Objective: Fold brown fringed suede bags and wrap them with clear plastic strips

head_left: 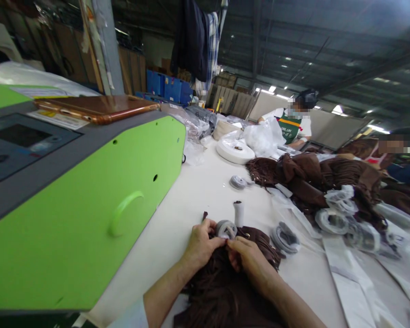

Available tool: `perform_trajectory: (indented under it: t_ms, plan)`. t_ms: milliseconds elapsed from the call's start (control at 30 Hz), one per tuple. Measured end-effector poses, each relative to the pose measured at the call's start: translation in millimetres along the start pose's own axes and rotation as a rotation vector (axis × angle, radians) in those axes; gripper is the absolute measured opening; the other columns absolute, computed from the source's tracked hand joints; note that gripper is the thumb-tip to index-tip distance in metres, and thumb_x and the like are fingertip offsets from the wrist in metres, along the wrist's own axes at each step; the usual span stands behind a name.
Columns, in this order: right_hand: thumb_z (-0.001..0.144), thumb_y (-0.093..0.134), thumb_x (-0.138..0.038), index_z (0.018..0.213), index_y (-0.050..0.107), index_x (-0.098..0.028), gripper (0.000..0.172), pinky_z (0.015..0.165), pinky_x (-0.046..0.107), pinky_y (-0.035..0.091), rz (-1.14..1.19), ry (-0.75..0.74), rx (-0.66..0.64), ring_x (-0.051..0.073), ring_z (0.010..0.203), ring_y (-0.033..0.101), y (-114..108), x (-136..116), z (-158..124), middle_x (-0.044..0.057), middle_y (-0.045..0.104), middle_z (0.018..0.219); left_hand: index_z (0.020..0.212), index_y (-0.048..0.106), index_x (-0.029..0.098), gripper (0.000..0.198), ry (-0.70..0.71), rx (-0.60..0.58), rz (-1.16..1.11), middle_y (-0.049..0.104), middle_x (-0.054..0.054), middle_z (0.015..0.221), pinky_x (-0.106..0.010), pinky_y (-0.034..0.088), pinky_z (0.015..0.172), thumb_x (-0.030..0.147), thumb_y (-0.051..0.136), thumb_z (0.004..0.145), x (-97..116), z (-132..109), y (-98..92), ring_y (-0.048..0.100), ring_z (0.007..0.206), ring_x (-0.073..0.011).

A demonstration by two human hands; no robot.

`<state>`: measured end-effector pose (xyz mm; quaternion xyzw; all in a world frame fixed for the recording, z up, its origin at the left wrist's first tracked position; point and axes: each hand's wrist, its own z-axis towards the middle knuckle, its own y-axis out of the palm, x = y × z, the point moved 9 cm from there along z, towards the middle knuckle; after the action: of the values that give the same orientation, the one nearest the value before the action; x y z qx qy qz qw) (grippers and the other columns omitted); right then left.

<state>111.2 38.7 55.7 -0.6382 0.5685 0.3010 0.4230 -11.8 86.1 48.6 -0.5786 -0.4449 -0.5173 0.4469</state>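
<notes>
- Fingertips of both hands meet at the near edge of a plastic-wrapped coil [226,228], on top of the brown fringed piece [225,296].
- Right hand [251,259]: thumb and forefinger in a narrow pinch, seemingly on a small dark bit of that piece; other fingers curled under.
- Left hand [201,243]: fingers bent beside the coil, thumb reaching to the right fingertips. Can't tell if it grips anything.
- Brown piece lies on the white table [171,228], directly under both hands, running toward the wearer.
- White-wrapped stub [238,214] just beyond the coil; second coil [285,238] near, right side. Brown pile [310,177] farther right, green machine [89,218] on the left.
- Step in hand, my read: fine two-handed fastening or adjusting of a small part.
- Next move calls for steady left hand, small right-finger motion, coil kept clear of the pinch.
</notes>
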Motion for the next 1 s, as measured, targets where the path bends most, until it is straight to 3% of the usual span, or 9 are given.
perform_trajectory:
  t_ms: [333,567,800,900,1000]
  plan:
    - [0.062,0.060,-0.051,0.067,0.054,-0.016,0.035,0.044,0.020,0.037,0.033,-0.115,0.071,0.008,0.046,0.048,-2.9,6.2,2.8,-0.003,0.056,0.054,0.077,0.058,0.014,0.029,-0.117,0.004,-0.264,0.063,0.000,0.064,-0.024,0.040,0.060,0.022,0.070,0.052,2.3,-1.8,1.2,0.056,0.060,-0.0142]
    - [0.071,0.055,-0.047,0.076,0.053,-0.018,0.029,0.047,0.024,0.040,-0.169,-0.242,0.174,0.013,0.049,0.054,-14.3,-7.7,2.3,-0.002,0.059,0.056,0.079,0.061,0.010,0.044,-0.177,-0.103,-0.513,0.065,-0.004,0.066,-0.027,0.044,0.064,0.032,0.080,0.046,4.8,2.1,-0.4,0.059,0.060,-0.0156]
    - [0.076,0.052,-0.044,0.078,0.059,-0.020,0.025,0.056,0.025,0.039,-0.310,-0.392,0.141,0.013,0.056,0.053,-20.1,-37.6,-5.8,-0.002,0.059,0.061,0.074,0.064,0.009,0.044,-0.191,-0.130,-0.634,0.064,-0.004,0.062,-0.027,0.043,0.063,0.035,0.085,0.046,8.7,1.1,-3.7,0.057,0.057,-0.0147]
    - [0.070,0.061,-0.040,0.086,0.063,-0.018,0.027,0.058,0.023,0.039,-0.205,-0.402,0.032,0.014,0.064,0.053,-6.2,-47.4,-6.8,-0.001,0.061,0.070,0.075,0.065,0.008,0.043,-0.185,-0.160,-0.656,0.063,-0.004,0.062,-0.026,0.043,0.063,0.035,0.084,0.048,9.1,1.5,-3.3,0.056,0.057,-0.0144]
    - [0.068,0.063,-0.039,0.077,0.063,-0.017,0.024,0.057,0.022,0.037,-0.135,-0.403,-0.013,0.012,0.059,0.050,6.9,-50.8,-2.3,-0.003,0.057,0.062,0.078,0.066,0.008,0.041,-0.162,-0.207,-0.663,0.064,-0.005,0.065,-0.025,0.042,0.064,0.034,0.083,0.051,10.1,2.4,-3.8,0.056,0.058,-0.0140]
